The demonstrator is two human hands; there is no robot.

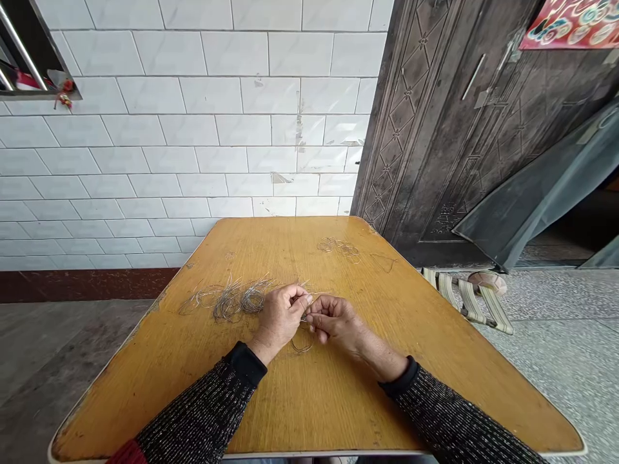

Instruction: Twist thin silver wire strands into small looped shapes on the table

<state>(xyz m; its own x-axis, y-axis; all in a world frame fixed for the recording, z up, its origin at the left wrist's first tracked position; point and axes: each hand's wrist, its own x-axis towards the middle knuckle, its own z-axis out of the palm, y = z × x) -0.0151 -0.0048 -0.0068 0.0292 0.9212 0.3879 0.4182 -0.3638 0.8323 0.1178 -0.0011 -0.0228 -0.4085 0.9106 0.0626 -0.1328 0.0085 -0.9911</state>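
Note:
Over the middle of the wooden table (290, 412), my left hand (281, 316) and my right hand (338, 322) meet, fingertips almost touching. Each pinches a thin wire; a loop of this wire (302, 350) hangs below the fingers, and a loose end sticks out above them. Just left of my left hand lie coiled bundles of thin grey wire (228, 301); the nearest bundle is partly hidden behind that hand. My fingers cover the spot where the wire is gripped.
More loose wire coils (338, 246) lie toward the table's far right. A white tiled wall (193, 129) stands behind the table. To the right are a dark carved door (435, 129), a hanging grey curtain (532, 193) and a low strap-seat stool (467, 299).

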